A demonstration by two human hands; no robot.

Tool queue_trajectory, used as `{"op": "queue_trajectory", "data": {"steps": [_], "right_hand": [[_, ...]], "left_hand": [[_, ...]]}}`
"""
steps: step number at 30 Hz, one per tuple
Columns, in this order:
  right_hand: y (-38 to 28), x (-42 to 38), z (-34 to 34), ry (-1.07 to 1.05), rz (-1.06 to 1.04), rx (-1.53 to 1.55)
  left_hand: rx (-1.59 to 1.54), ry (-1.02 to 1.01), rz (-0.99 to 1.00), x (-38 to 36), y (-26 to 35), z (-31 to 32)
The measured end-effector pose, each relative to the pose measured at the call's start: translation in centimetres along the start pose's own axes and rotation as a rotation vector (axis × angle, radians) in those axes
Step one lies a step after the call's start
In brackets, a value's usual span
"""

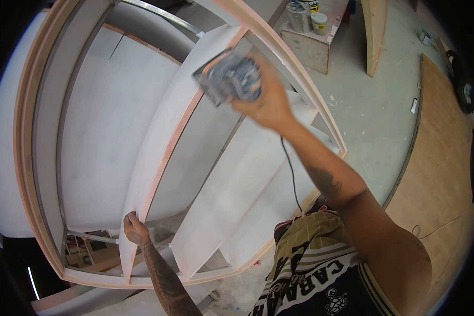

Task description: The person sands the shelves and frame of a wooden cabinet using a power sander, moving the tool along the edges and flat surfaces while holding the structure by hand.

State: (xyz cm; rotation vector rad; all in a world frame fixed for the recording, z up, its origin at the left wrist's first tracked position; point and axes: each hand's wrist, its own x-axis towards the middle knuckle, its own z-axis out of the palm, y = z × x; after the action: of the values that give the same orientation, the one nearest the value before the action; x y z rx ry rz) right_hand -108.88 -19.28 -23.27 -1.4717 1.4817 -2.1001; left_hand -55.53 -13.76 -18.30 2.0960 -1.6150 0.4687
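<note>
My right hand (268, 100) is wrapped round a dark power sander (231, 79), slightly blurred. The sander's square pad lies at the upper part of a white panel's pinkish edge (175, 139), and a thin dark cord (291, 168) hangs below my wrist. Lower left, my left hand (135, 229) has its fingers closed on the lower part of the same white panel (152, 137). The panel stands inside a large curved wooden frame (23, 126) with several white boards.
At the top, a low stand (305, 50) holds tubs (319, 23). A curved wooden piece (375, 37) stands beside it. On the right lies a large brown board (437, 152). A small can (424, 37) is on the grey floor (363, 105).
</note>
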Motion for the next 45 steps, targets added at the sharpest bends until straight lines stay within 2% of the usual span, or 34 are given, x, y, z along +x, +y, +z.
{"op": "queue_trajectory", "data": {"steps": [4, 7, 13, 16, 18, 19, 21, 22, 24, 25, 28, 30, 32, 37, 42, 45], "right_hand": [[4.1, 4.7, -2.4, 0.029, 0.02, 0.066], [4.0, 4.4, -2.1, 0.026, 0.036, 0.15], [0.0, -3.3, 3.1, 0.119, 0.111, 0.194], [-2.8, -7.4, 6.3, 0.192, 0.187, 0.367], [-4.4, -9.5, 7.5, 0.186, 0.622, 0.842], [-5.3, -10.2, 7.8, 0.186, 0.626, 0.846], [-6.6, -11.3, 8.0, 0.166, 0.886, 1.195], [-6.8, -11.8, 8.1, 0.169, 0.89, 1.197], [-7.0, -12.6, 8.4, 0.179, 0.998, 1.461], [-6.9, -12.9, 8.3, 0.144, 1.023, 1.463], [-3.9, -12.7, 8.2, 0.074, 1.016, 1.646], [-2.1, -11.7, 7.8, 0.096, 0.971, 1.642], [0.1, -10.4, 6.9, 0.169, 1.116, 1.829], [4.2, -6.1, 4.0, 0.101, 0.968, 1.786], [7.9, -2.9, 2.5, 0.129, 0.809, 1.783], [9.2, -1.7, 1.8, 0.125, 0.803, 1.772]], "left_hand": [[-0.053, -0.007, -0.01, -0.1, 0.6, -0.4], [-0.047, 0.001, -0.016, -0.1, 0.8, -0.4], [-0.032, 0.022, -0.032, -0.3, 0.6, -0.3], [-0.035, 0.034, -0.049, -0.3, 0.7, -0.3], [-0.024, 0.034, -0.05, -0.4, 0.5, -0.4], [-0.017, 0.029, -0.054, -0.4, 0.3, -0.2], [-0.007, 0.023, -0.055, -0.3, 0.4, -0.3], [-0.007, 0.023, -0.063, -0.4, 0.3, -0.2], [-0.005, 0.02, -0.068, -0.5, 0.3, -0.2], [-0.001, 0.022, -0.043, -0.5, 0.3, -0.3], [-0.006, 0.029, -0.014, -0.4, 0.4, -0.5], [-0.025, 0.033, -0.021, -0.6, 0.7, -0.4], [-0.036, 0.034, -0.036, -0.4, 0.5, -0.3], [-0.011, 0.045, -0.037, -0.4, 1.1, -0.7], [-0.004, 0.07, -0.016, -0.5, 0.5, -0.3], [0.001, 0.07, 0.035, -0.6, 0.4, -0.3]]}}
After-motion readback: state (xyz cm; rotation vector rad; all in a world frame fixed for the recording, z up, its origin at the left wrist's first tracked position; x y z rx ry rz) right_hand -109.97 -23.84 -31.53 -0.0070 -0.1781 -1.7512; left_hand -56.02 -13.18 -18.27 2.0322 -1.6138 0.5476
